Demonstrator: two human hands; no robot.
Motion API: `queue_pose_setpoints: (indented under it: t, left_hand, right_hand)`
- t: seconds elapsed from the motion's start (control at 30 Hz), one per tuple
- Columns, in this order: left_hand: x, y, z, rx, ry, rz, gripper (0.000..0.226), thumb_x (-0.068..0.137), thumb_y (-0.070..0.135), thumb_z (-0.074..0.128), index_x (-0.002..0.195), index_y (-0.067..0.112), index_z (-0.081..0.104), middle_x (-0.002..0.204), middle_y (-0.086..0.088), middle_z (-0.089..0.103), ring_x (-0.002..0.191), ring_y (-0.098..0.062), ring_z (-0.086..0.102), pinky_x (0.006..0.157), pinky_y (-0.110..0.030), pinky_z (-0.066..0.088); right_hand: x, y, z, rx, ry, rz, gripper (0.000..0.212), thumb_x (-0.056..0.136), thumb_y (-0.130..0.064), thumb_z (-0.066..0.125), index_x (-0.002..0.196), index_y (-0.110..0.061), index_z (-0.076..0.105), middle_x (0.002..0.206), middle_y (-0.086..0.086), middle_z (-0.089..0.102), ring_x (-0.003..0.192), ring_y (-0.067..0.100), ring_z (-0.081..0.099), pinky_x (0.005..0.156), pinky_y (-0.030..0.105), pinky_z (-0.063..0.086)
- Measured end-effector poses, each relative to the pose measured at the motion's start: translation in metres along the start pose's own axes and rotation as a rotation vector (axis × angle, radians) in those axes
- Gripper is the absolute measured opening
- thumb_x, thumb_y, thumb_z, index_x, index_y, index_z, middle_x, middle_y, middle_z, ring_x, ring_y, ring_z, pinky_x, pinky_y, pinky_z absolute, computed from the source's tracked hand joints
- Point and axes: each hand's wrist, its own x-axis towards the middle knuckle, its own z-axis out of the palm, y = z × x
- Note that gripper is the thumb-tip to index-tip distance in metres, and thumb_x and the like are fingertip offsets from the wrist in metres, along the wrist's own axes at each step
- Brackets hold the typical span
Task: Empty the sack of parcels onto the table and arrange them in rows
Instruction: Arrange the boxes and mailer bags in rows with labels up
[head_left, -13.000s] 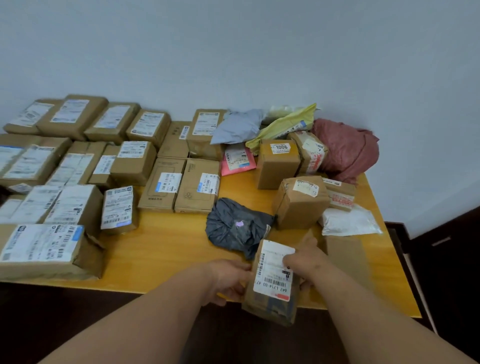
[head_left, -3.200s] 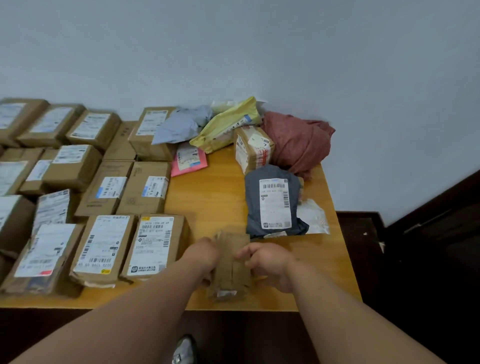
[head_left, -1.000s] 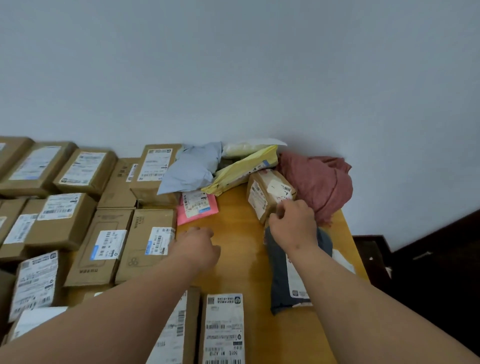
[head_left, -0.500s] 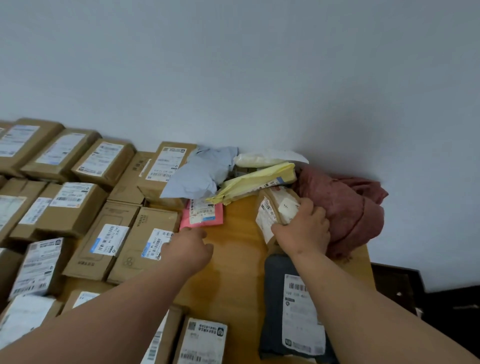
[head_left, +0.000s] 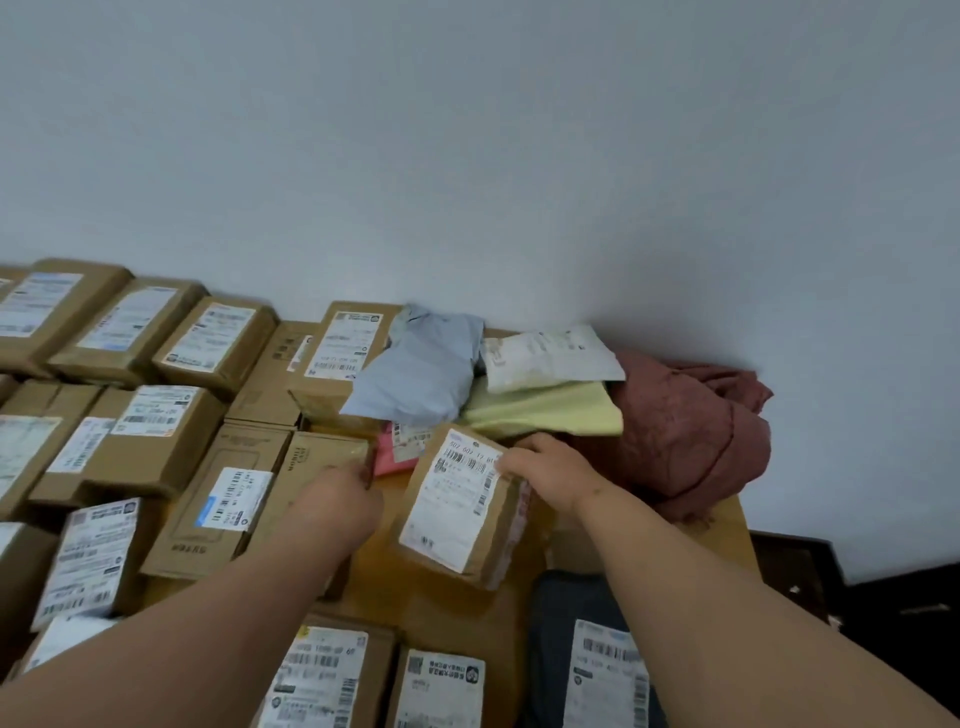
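Observation:
My right hand grips a small brown box by its far corner. The box is tilted, white label up, just above the wooden table. The back of my left hand faces up and its curled fingertips rest on the right edge of a flat brown box. A crumpled red sack lies in the far right corner against the wall. Rows of labelled brown boxes fill the left side of the table.
A grey mailer, a white mailer, a yellow mailer and a pink one are piled at the back. A dark grey mailer lies front right. Two labelled boxes sit at the front edge.
My right hand has lifted the small box away from the sack, towards me and to the left, turning its label up. My left hand has moved onto the flat box's edge.

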Motion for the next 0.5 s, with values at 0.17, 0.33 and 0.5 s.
queue_pose_setpoints:
  t: [0.17,0.33,0.5]
  left_hand:
    - [0.004,-0.03,-0.011,0.028,0.008,-0.06,0.044,0.093,0.036,0.05,0.136,0.027,0.051,0.132,-0.001,0.058,0.106,-0.023,0.06,0.093,-0.039,0.047]
    - [0.016,-0.049,-0.012,0.011,-0.042,-0.08,0.046,0.093,0.036,0.05,0.138,0.027,0.05,0.132,0.0,0.058,0.101,-0.021,0.062,0.093,-0.042,0.052]
    - [0.024,-0.044,-0.004,0.01,-0.106,-0.064,0.043,0.096,0.041,0.05,0.135,0.023,0.054,0.123,-0.002,0.063,0.105,-0.022,0.061,0.09,-0.04,0.054]
  right_hand:
    - [0.015,-0.014,0.049,-0.097,-0.125,0.023,0.028,0.086,-0.034,0.062,0.107,-0.017,0.069,0.111,0.001,0.068,0.098,0.016,0.062,0.086,0.029,0.049]
    - [0.03,-0.011,0.08,0.029,-0.151,0.117,0.049,0.088,-0.024,0.064,0.136,-0.02,0.053,0.123,0.002,0.065,0.108,0.019,0.064,0.097,0.036,0.052]
    - [0.032,-0.015,0.09,0.134,-0.15,0.155,0.075,0.074,-0.024,0.069,0.144,-0.023,0.041,0.128,0.002,0.062,0.111,0.022,0.061,0.096,0.039,0.052]
